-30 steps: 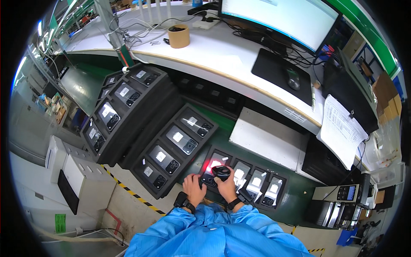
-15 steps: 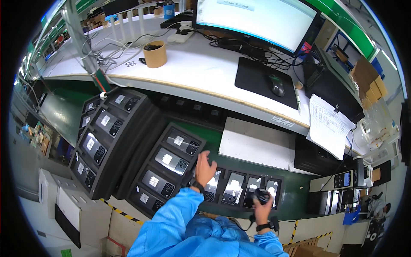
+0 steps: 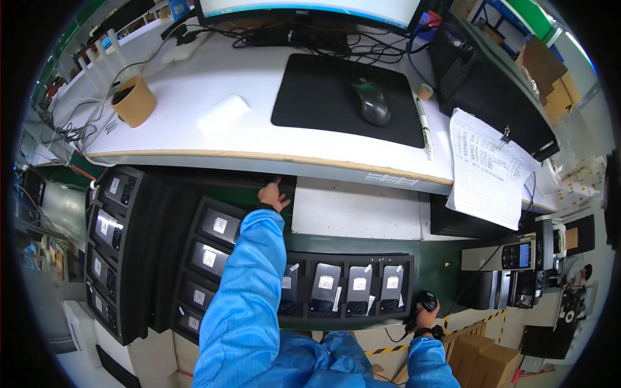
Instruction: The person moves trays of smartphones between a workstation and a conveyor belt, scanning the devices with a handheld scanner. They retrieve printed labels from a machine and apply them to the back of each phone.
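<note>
My left hand stretches far forward, just under the desk's front edge, beside a white panel. Its fingers are apart, and I see nothing in them; whether they touch the dark surface there I cannot tell. My right hand grips a black corded handheld scanner at the right end of a black foam tray. Several dark smartphones with white labels lie face down in its slots. My left sleeve partly hides a second foam tray of labelled phones. Farther left stands a thick stack of foam trays.
Above the trays, the white desk carries a monitor, a mouse on a black pad, a tape roll and cables. Clipped papers overhang its right edge. A label printer stands at the right.
My left hand has moved from beside the phones forward to under the desk edge. My right hand has moved the scanner from above the phones to the tray's right end. The view has shifted.
</note>
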### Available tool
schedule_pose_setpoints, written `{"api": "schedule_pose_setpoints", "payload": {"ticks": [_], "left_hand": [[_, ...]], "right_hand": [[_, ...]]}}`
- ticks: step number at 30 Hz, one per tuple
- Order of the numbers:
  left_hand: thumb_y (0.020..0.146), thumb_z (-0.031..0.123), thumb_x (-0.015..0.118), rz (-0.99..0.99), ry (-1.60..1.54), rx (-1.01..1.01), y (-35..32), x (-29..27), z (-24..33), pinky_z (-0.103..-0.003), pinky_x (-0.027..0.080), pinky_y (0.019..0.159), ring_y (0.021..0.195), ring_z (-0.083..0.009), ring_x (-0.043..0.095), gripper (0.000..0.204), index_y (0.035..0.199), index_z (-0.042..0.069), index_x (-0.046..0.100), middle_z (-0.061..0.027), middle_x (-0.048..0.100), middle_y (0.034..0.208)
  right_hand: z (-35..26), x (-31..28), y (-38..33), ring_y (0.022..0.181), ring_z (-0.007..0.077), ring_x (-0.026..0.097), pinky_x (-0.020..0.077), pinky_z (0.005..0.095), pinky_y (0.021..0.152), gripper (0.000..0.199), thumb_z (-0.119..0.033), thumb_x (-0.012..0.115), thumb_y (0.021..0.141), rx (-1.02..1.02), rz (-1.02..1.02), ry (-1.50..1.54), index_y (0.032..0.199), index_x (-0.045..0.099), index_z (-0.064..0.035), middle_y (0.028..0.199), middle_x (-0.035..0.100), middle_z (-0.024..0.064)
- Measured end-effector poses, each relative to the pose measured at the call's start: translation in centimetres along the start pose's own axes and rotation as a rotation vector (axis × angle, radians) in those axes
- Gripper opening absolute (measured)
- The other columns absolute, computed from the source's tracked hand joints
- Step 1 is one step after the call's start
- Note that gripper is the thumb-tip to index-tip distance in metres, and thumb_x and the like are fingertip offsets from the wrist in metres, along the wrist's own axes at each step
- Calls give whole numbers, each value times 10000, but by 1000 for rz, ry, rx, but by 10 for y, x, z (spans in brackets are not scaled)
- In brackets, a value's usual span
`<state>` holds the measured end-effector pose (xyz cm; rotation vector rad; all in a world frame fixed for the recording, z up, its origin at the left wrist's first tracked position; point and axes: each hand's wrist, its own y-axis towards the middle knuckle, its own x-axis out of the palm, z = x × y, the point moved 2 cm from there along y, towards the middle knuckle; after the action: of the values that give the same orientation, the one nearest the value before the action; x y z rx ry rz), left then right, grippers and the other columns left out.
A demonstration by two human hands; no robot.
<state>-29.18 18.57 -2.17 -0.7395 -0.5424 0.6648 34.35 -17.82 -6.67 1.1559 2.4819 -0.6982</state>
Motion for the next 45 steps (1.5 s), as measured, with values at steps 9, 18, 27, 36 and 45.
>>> {"api": "schedule_pose_setpoints", "payload": {"ticks": [9,18,27,36,45], "left_hand": [[948,497,664,181,-263,-28,20,7,-8,-433,487,807,787,-184,484,333,1043,179,629,-23,544,913],[979,458,648,-190,-293,169,-48,-30,45,-512,536,963,1063,-268,641,400,1165,104,648,-84,674,1140],[837,333,595,-269,-310,66,-171,-108,95,-449,541,981,1161,-323,675,554,1298,27,581,-155,691,1258],[843,246,589,-353,-284,-28,-217,-165,80,-530,529,1045,1194,-358,664,584,1350,-39,537,-208,652,1331],[842,180,643,-193,59,36,-328,-286,64,-262,576,786,899,-138,687,571,1381,13,559,-51,690,1117]], "right_hand": [[-5,3,3,1142,298,623,463,389,1038,722,16,786,742,-91,29,-192,1382,454,-35,1258,620,153],[-67,16,10,1034,240,612,497,347,941,645,50,715,741,-185,-144,-188,1352,524,-24,1183,630,103],[-165,107,9,1172,322,615,463,425,1066,759,26,771,705,-231,248,-894,1414,513,-59,1265,611,163],[-182,255,-270,905,197,700,562,336,816,343,-101,786,837,-443,-953,-215,1153,673,-29,995,727,108],[-114,319,-329,1006,277,664,525,412,844,462,-148,791,839,-60,-1066,327,1226,607,25,1134,692,132]]}}
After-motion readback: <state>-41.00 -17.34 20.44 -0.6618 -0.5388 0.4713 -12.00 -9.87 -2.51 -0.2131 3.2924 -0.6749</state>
